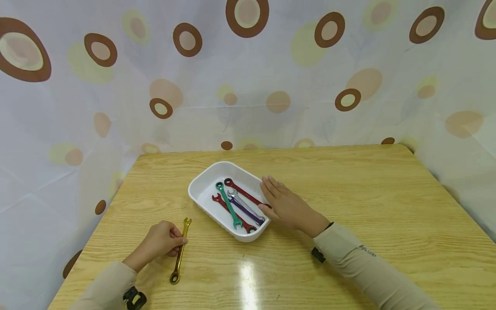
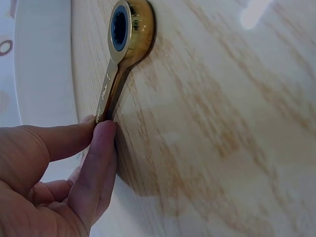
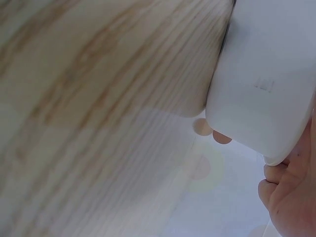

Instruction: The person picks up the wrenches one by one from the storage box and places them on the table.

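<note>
With thumb and fingertips, my left hand (image 1: 163,239) pinches a gold combination wrench (image 1: 180,254) by its shaft, left of the white plastic tray (image 1: 201,181). Its ratcheting ring end points toward me and its open end points away. In the left wrist view the ring (image 2: 136,32) lies close to the wood. My right hand (image 1: 289,207) is at the tray's right rim, fingers mostly straight and thumb apart. Inside the tray lie a green wrench (image 1: 229,206), a purple wrench (image 1: 245,209), a silver wrench (image 1: 244,202) and two red wrenches, one (image 1: 246,192) partly hidden by my right hand.
The wooden table (image 1: 368,185) extends to both sides of the tray. A patterned curtain (image 1: 248,125) hangs behind the table and along its sides. Light glares off the wood near the front.
</note>
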`<state>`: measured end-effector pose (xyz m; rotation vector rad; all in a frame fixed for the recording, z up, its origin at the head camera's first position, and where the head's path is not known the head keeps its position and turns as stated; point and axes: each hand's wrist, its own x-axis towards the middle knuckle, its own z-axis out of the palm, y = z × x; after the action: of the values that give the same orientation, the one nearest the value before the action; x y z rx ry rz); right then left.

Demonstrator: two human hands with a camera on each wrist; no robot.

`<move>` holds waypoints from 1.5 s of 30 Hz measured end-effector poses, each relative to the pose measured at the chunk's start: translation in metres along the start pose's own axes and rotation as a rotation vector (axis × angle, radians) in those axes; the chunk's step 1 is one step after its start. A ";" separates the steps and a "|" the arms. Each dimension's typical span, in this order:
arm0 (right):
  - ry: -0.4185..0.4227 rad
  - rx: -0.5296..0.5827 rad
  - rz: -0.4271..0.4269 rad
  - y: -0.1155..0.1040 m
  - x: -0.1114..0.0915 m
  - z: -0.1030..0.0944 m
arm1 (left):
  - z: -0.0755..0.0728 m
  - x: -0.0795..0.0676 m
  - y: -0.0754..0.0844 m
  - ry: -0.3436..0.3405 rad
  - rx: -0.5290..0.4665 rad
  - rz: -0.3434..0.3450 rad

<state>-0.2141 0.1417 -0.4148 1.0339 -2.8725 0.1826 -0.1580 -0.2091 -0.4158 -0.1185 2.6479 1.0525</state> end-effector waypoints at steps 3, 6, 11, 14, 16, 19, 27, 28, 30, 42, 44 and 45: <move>0.004 0.001 -0.001 0.001 0.000 0.001 | 0.000 0.001 0.000 0.003 0.005 0.000; -0.002 0.006 0.000 0.000 0.000 0.002 | 0.000 0.001 -0.001 -0.002 0.018 -0.004; -0.012 0.013 0.001 -0.001 -0.001 0.002 | 0.001 0.001 -0.003 -0.012 0.037 -0.012; -0.003 0.011 -0.001 -0.002 -0.001 0.002 | 0.002 0.002 -0.003 -0.009 0.043 -0.008; -0.002 0.007 -0.002 -0.002 -0.001 0.002 | 0.002 0.002 -0.003 -0.009 0.050 -0.003; -0.008 -0.009 -0.002 -0.001 -0.001 0.002 | 0.000 0.003 -0.001 -0.024 0.087 0.018; -0.003 -0.015 -0.003 0.002 0.000 0.000 | -0.026 0.013 0.032 -0.127 0.081 0.121; -0.006 -0.014 0.001 0.002 0.000 0.000 | -0.028 0.014 0.038 -0.141 0.054 0.127; -0.007 -0.007 0.003 0.002 0.001 0.000 | -0.031 0.019 0.051 -0.151 0.019 0.140; -0.006 0.013 0.013 0.002 0.002 0.004 | -0.025 0.049 0.103 -0.160 -0.067 0.167; -0.006 0.015 0.014 0.002 0.002 0.003 | -0.022 0.053 0.110 -0.163 -0.077 0.169; -0.006 0.014 0.014 0.002 0.003 0.004 | -0.021 0.055 0.113 -0.163 -0.076 0.164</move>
<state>-0.2177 0.1413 -0.4182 1.0178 -2.8886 0.2011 -0.2362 -0.1390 -0.3435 0.1649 2.5048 1.1614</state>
